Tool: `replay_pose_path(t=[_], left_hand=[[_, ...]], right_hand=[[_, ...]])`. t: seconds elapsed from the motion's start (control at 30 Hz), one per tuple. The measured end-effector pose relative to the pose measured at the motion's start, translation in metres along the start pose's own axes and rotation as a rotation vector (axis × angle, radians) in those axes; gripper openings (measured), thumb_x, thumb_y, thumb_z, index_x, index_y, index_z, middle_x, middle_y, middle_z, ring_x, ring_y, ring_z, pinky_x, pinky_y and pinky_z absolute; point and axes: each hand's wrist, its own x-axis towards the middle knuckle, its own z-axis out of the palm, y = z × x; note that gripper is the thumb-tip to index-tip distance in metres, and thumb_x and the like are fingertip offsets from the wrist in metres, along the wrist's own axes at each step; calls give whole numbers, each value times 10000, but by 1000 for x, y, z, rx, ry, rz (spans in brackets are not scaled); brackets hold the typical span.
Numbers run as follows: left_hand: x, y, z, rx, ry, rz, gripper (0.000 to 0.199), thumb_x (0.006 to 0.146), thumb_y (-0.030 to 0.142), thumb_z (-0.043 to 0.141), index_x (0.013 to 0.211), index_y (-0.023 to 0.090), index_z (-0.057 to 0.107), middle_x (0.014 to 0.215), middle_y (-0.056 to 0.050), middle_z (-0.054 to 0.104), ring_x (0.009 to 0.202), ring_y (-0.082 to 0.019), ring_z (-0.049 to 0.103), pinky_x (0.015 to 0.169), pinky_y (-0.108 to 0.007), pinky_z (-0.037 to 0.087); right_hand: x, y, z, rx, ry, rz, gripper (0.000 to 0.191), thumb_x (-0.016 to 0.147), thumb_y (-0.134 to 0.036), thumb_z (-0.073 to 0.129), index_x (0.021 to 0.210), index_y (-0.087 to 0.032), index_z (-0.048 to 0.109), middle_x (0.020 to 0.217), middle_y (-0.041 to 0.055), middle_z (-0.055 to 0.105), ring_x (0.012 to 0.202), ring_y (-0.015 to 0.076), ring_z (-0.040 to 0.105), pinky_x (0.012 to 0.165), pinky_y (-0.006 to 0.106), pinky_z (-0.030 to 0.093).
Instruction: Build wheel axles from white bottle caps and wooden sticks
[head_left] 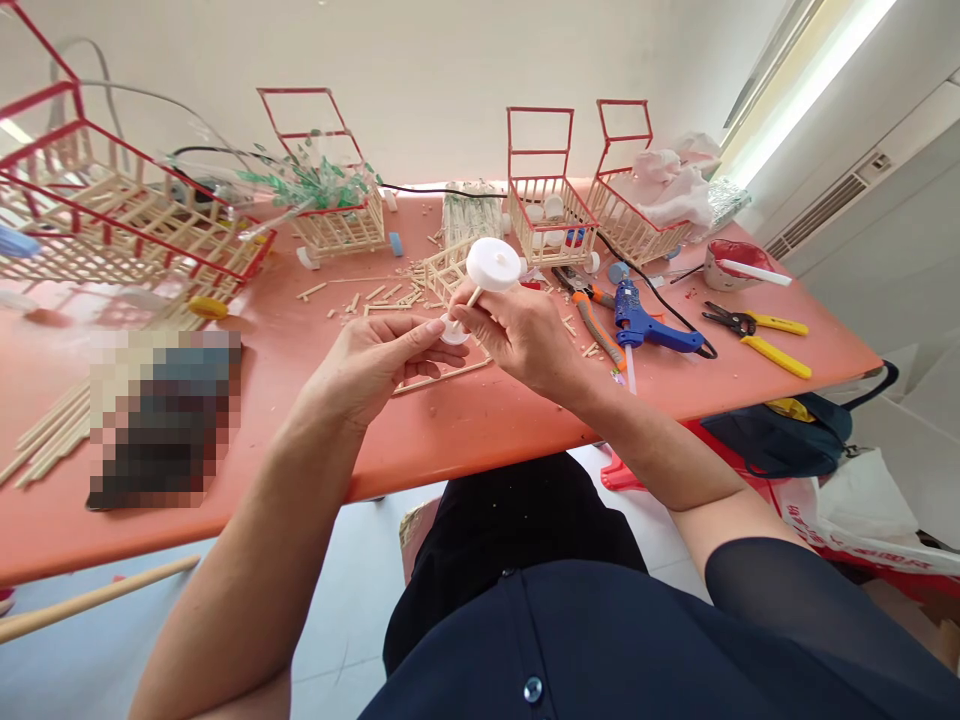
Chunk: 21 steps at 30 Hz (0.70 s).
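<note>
Head view: one orange table (pixel 465 430) lies under the grip; beyond it stand three small red-handled carts (pixel 349 232), right of it one blue glue gun (pixel 646 328). Two hands grasp two white discs on one stick: upper disc (pixel 491 265) above the fingertips, lower disc (pixel 451 332) pinched by the left hand (pixel 375 362), thin stick (pixel 474 296) by the right hand (pixel 529 328).

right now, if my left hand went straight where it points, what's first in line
Past the smaller white disc at its thumb, the left hand would probably meet the right hand, though depth is unclear.
</note>
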Motion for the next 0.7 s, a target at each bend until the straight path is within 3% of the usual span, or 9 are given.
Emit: replay_pose_path(t=[0.37,0.7], left_hand=[[1,-4,0,8,1,30,572,620,645,998,912,174,858,793,-103,824,724,-200,792,620,-231,587],[-1,-2,2,-15,2,26,587,592,658,1012,886,170,872,779,-92,829,701,-155,789,620,-162,588]], right_hand=[[0,1,2,26,-14,13,432,1166,-479,388,983,-190,651,988,55,722,852,147,624,811,267,462],[0,0,2,35,-12,-10,449,1178,-453,384,965,-163,654,933,47,704,791,122,585,774,251,423]])
